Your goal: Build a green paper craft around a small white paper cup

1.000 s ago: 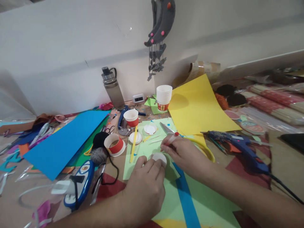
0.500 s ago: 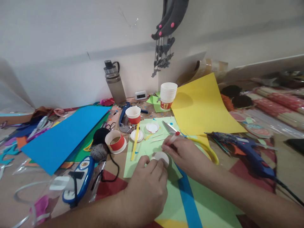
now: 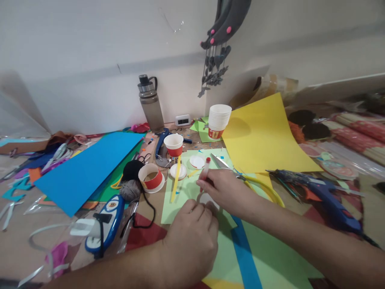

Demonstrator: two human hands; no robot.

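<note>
Clearly, the right hand (image 3: 224,189) holds a red-topped pen (image 3: 205,170).

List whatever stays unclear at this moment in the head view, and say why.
All in the head view:
- White disc: partly hidden by the left hand and right hand.
- Red-ended pen: its middle is covered by the right fingers.
- Small clock: digits too small and blurred.
- Grey hanging ornament: cut off by the top edge.
</note>
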